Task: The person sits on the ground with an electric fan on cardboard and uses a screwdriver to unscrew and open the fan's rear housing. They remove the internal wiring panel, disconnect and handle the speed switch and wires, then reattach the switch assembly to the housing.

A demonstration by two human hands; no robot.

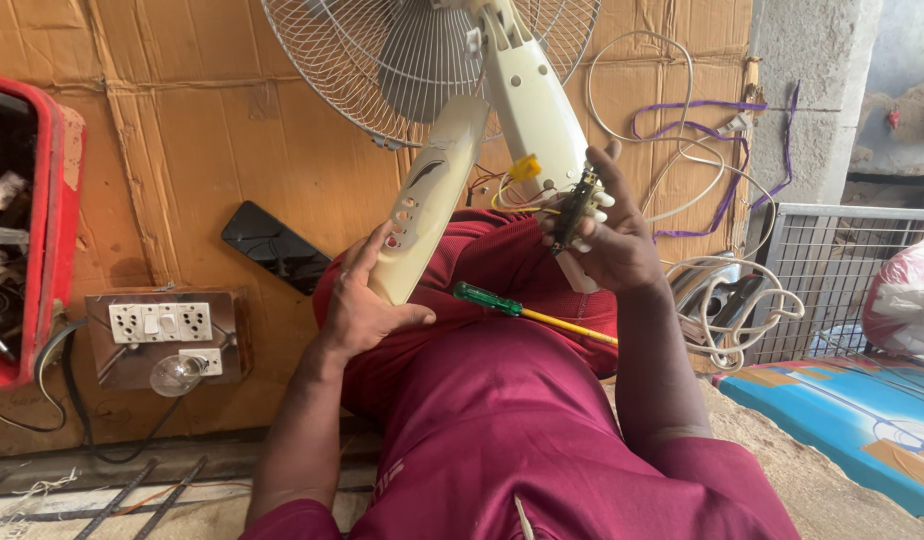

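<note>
Holding steady in the head view: the left hand (pixel 367 305) clasps a cream plastic cover panel (pixel 432 195), long and narrow with small holes near its lower end, tilted against the palm. The right hand (pixel 612 240) pinches a small black switch block (pixel 574 208) with white buttons, yellow wires (pixel 512 190) trailing from it into the cream fan stem (pixel 532 100). One fan, one cover, one switch block, and one green-handled screwdriver (pixel 527 312) lying across the maroon lap between both hands. Both grips are closed around their parts. One socket board (pixel 167 325) with a bulb (pixel 174 373) lies on the cardboard's lower left.
</note>
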